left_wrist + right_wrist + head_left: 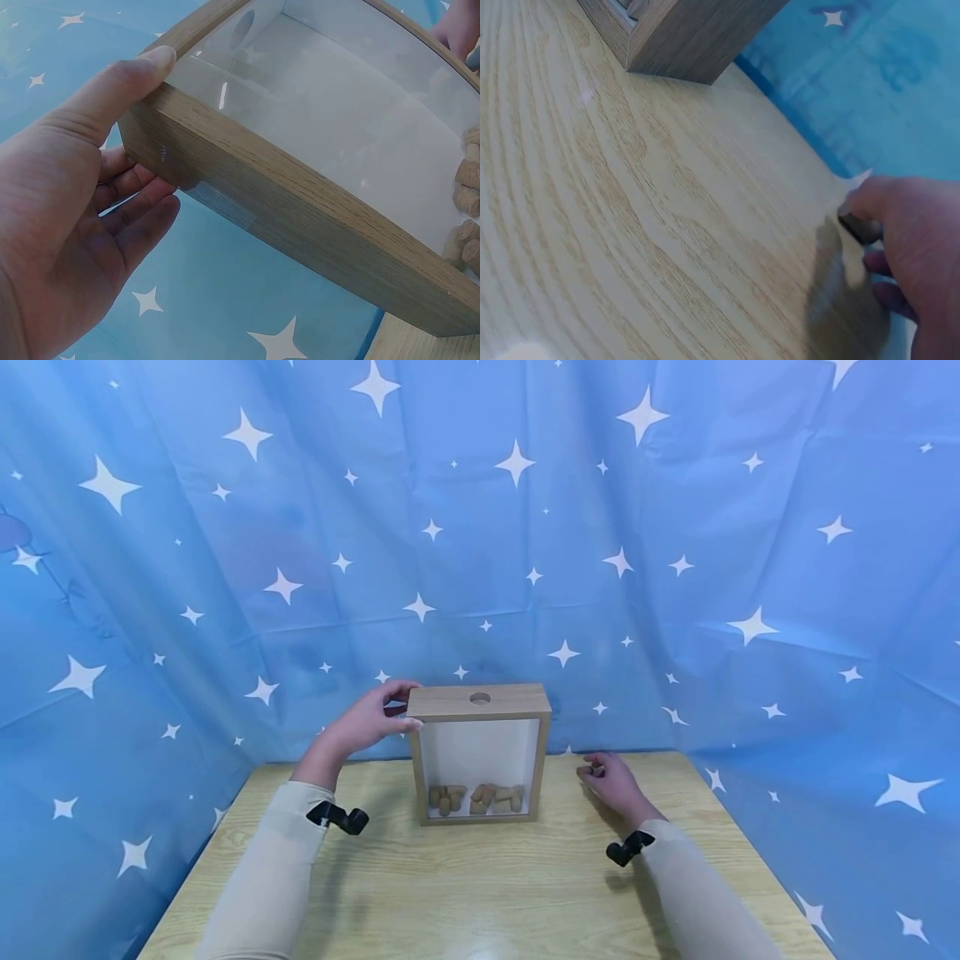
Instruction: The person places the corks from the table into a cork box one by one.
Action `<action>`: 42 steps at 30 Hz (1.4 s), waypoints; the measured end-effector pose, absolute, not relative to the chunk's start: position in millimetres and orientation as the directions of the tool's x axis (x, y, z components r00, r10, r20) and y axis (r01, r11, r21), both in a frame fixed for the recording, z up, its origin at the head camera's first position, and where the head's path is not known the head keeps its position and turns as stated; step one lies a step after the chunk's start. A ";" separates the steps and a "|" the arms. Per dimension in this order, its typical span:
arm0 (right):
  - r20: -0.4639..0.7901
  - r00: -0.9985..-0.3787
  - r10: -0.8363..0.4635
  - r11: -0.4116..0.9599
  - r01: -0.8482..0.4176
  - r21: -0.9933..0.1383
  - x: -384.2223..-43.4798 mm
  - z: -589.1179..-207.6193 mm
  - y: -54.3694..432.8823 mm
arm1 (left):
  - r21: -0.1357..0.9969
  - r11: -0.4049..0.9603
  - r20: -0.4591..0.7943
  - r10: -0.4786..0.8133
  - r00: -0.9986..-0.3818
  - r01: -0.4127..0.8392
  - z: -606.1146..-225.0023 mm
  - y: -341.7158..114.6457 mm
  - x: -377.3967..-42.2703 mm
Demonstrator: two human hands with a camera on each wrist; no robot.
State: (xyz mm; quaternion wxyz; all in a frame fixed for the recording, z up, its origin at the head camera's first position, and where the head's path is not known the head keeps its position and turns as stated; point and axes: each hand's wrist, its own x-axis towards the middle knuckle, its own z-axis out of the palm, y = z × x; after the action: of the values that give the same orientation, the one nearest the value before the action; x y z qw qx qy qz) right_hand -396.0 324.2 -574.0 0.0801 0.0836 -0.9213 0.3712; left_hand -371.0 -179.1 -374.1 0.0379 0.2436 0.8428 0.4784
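An upright wooden shadow box (442,703) with a clear front and a round hole in its top stands toward the back of the table. Several corks (446,799) lie along its bottom inside. My left hand (367,720) grips the box's upper left corner; in the left wrist view the thumb lies on the front edge and the fingers reach behind. To the right of the box, my right hand (617,785) pinches a small dark-looking cork (859,228) between thumb and fingers, low over the table near its back edge. The other fingers are curled in.
The pale wood-grain table (480,893) ends close behind the box. A blue curtain with white stars (480,527) hangs at the back and both sides. Each sleeve has a black wrist mount, left (337,817) and right (630,848).
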 end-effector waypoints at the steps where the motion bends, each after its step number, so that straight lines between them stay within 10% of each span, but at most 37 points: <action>1: 0.216 -0.971 -0.102 0.712 -0.223 -0.665 -396.2 -574.4 324.6 | 0.825 0.422 0.171 0.448 -0.877 0.376 -374.2 -178.9 -371.1; 42: 0.367 -0.914 -0.172 0.687 -0.378 -0.620 -370.1 -565.9 319.6 | 0.823 0.416 0.185 0.448 -0.875 0.387 -376.5 -179.3 -371.2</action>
State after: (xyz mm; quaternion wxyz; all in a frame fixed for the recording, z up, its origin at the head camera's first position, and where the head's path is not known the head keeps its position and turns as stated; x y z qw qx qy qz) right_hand -370.1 319.6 -565.9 0.1414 0.1514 -0.9075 0.3654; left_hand -371.2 -179.3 -376.5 0.0319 0.2482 0.8407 0.4802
